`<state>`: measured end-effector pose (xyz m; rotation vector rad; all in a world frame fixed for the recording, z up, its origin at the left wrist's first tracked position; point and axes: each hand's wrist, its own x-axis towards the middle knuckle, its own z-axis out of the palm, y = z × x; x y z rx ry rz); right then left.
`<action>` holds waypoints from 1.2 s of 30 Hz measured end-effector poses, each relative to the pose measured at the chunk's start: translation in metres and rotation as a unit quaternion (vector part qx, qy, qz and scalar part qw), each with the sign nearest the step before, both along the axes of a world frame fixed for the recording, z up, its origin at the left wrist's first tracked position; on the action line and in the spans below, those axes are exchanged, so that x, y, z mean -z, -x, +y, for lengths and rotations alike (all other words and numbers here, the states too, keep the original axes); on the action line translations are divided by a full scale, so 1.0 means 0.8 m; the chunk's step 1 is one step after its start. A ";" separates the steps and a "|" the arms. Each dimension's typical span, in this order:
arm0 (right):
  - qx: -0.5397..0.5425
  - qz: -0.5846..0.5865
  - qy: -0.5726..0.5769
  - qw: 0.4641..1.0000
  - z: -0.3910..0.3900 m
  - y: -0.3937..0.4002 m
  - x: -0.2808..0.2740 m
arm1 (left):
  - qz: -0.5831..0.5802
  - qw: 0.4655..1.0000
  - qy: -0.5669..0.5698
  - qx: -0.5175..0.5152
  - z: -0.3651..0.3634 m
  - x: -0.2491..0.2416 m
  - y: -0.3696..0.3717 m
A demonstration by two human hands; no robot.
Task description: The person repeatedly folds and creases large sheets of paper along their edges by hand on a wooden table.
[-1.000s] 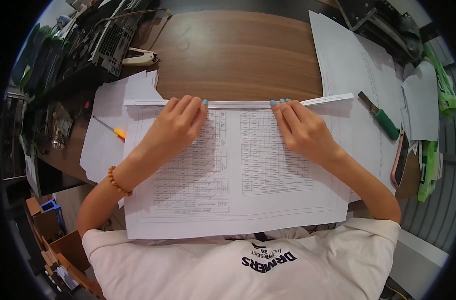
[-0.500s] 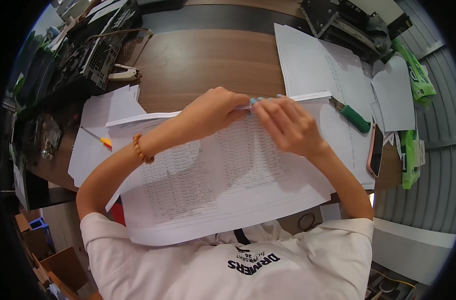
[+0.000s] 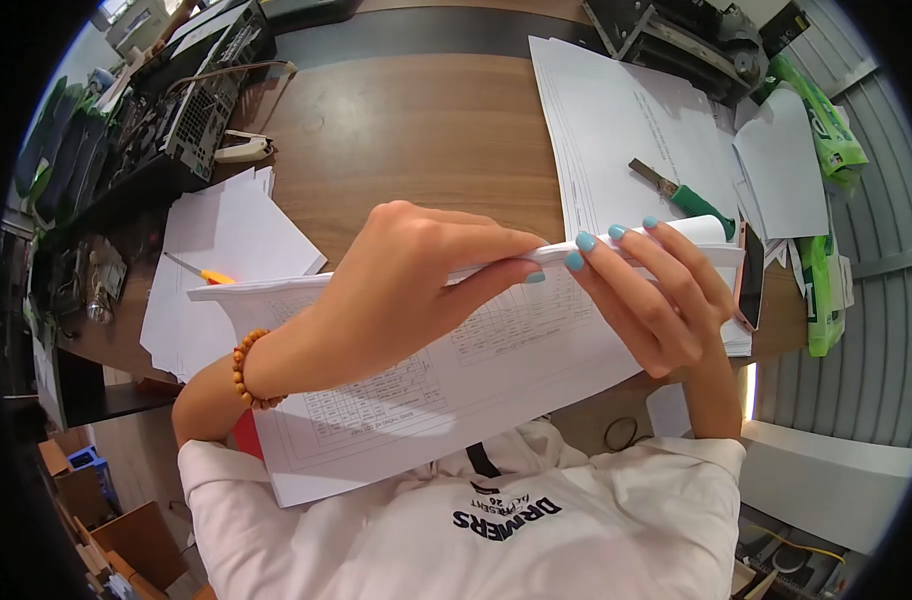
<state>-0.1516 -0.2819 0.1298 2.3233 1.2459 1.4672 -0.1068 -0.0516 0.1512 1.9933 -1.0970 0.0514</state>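
Note:
A stack of large printed paper sheets (image 3: 496,400), covered with tables, slopes from my lap up to a raised, folded far edge. My left hand (image 3: 416,280), with a beaded bracelet on its wrist, pinches that edge near its middle between thumb and fingers. Just to the right, my right hand (image 3: 661,295) has its blue-nailed fingers laid over the same edge, closed on the paper. Beyond it lies a green-handled tool (image 3: 701,208) with a flat metal blade. A phone (image 3: 749,280) is partly covered by the sheets' right end.
More large sheets (image 3: 596,110) lie at the back right, and loose papers (image 3: 231,225) at the left under a yellow-handled screwdriver (image 3: 216,277). An opened computer case (image 3: 191,125) and a white stapler-like tool (image 3: 244,148) stand back left. Green packets (image 3: 831,140) line the right edge.
Both hands and the sheets' folded edge have come nearer and higher toward the camera. My right hand has moved right along the edge, apart from my left.

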 end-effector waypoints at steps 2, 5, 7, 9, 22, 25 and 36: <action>0.016 0.005 0.001 1.000 0.001 0.009 -0.005 | -0.018 1.000 -0.001 -0.001 0.001 0.000 0.005; 0.028 0.001 0.011 1.000 0.000 0.017 -0.009 | -0.049 0.999 0.008 -0.004 0.002 0.000 0.011; 0.034 0.003 0.014 0.999 0.002 0.023 -0.011 | -0.060 0.998 0.016 -0.005 0.002 -0.001 0.015; 0.042 0.004 0.017 0.999 0.003 0.024 -0.013 | -0.076 0.997 0.030 -0.001 0.002 -0.005 0.018; 0.050 0.327 -0.171 0.928 0.031 0.016 -0.059 | -0.155 0.987 0.020 -0.043 -0.003 -0.001 0.023; 0.038 0.343 -0.179 0.921 0.029 0.014 -0.062 | -0.155 0.987 0.012 -0.051 -0.001 -0.002 0.021; 0.006 0.369 -0.177 0.913 0.024 0.007 -0.060 | -0.119 0.993 -0.003 -0.021 0.001 -0.003 0.013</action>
